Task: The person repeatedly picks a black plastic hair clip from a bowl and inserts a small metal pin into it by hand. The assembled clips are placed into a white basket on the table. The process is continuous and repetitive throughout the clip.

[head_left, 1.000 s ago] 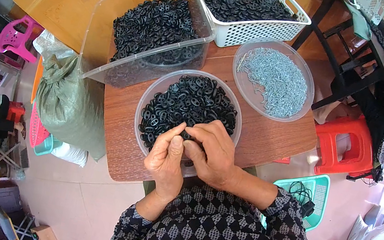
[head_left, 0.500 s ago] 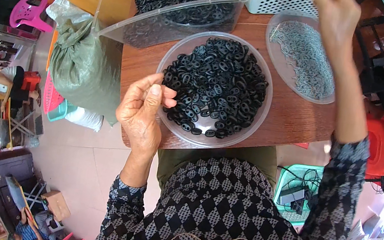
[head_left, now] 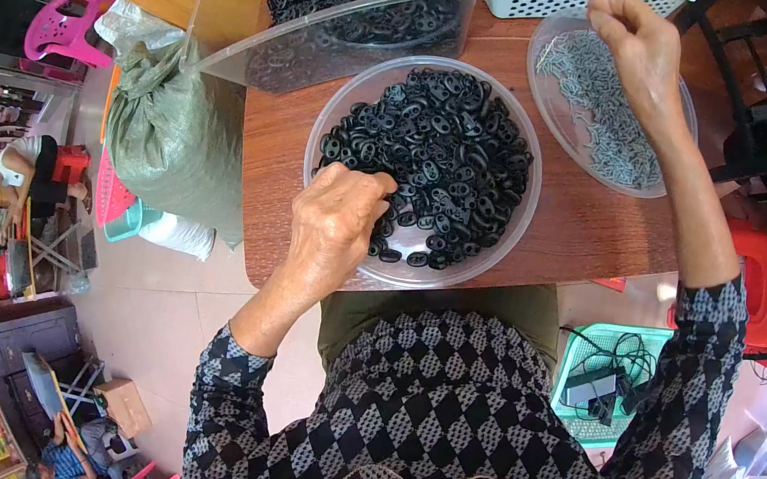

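Rings (head_left: 439,147) lie under left hand (head_left: 338,222) fingertips.

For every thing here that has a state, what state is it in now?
left hand: fingers curled down into the black parts
right hand: raised over the metal pieces, fingertips pinched
round clear bowl: partly full of black plastic rings
shallow clear dish: holds grey metal pieces
clear rectangular bin: tilted, loaded with black rings
green woven sack: bulging
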Motion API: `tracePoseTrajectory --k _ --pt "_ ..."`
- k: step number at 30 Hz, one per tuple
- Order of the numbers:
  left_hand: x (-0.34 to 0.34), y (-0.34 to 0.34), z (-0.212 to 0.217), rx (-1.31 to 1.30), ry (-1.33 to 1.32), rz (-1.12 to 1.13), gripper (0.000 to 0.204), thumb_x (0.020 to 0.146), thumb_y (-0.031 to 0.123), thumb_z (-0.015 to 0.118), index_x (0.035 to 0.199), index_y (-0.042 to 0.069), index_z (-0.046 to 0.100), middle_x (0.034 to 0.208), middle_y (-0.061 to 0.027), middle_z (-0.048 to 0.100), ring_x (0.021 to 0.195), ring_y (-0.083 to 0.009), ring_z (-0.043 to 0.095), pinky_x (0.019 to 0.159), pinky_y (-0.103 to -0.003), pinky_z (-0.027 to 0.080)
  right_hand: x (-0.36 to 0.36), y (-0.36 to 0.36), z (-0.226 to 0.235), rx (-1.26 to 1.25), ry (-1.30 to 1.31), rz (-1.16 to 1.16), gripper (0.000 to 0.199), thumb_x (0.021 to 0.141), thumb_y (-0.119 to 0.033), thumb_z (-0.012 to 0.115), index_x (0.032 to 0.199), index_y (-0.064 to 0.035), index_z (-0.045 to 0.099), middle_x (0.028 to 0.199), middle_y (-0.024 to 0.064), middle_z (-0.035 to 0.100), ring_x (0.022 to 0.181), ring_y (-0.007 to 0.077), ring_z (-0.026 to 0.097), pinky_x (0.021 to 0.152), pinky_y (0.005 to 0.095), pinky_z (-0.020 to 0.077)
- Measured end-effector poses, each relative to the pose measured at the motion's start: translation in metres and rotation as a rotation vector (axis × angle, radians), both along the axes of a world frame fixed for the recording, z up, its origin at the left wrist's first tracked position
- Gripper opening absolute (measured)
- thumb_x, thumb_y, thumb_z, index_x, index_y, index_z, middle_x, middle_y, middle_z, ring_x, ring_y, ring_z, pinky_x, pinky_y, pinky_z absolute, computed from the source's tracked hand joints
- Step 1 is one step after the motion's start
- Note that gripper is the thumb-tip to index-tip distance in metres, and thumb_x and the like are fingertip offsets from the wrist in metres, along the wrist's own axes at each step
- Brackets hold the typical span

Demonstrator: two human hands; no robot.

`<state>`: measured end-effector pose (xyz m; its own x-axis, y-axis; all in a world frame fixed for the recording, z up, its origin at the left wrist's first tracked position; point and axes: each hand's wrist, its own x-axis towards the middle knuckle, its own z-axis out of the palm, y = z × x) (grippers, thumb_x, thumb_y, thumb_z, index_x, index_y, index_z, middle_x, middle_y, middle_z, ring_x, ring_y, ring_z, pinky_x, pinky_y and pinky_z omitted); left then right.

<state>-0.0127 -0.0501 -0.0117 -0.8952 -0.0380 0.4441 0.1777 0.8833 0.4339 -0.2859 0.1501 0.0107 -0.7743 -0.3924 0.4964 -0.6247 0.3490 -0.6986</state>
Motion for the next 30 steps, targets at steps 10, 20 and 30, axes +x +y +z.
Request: tracePoseTrajectory --k 10,20,30 --pt "-0.013 0.008 -0.013 -0.441 -0.072 -0.224 0.017 0.061 0.003 0.059 0.077 0.002 0.055 0.066 -0.0072 0.047 0.066 -0.0206 0.046 0.065 -0.033 0.04 0.045 0.014 0.005 -0.103 -0.139 0.115 0.014 0.081 -0.009 0.061 0.09 0.0015 0.066 0.079 0.005 0.065 0.073 0.0091 0.057 0.066 0.0232 0.0463" --pt "-0.012 0.003 -0.008 0.005 -0.07 -0.093 0.014 0.066 -0.006 0.064 0.078 -0.001 0.06 0.07 -0.0077 0.059 0.066 -0.0191 0.056 0.059 -0.03 0.045 0.082 0.023 -0.001 -0.084 -0.248 0.146 0.01 0.08 -0.004 0.061 0.088 0.0014 0.065 0.079 0.0053 0.065 0.073 0.0089 0.057 0.065 0.0237 0.0465" --pt "-0.014 0.017 -0.004 0.938 -0.15 0.181 0.009 0.077 -0.004 0.064 0.085 -0.001 0.06 0.074 0.0017 0.059 0.067 -0.0045 0.052 0.063 -0.019 0.044 0.14 -0.006 -0.016 -0.128 -0.21 0.316 0.007 0.076 0.0 0.062 0.083 0.0008 0.061 0.077 0.0119 0.06 0.074 0.0248 0.059 0.066 0.0312 0.0459"
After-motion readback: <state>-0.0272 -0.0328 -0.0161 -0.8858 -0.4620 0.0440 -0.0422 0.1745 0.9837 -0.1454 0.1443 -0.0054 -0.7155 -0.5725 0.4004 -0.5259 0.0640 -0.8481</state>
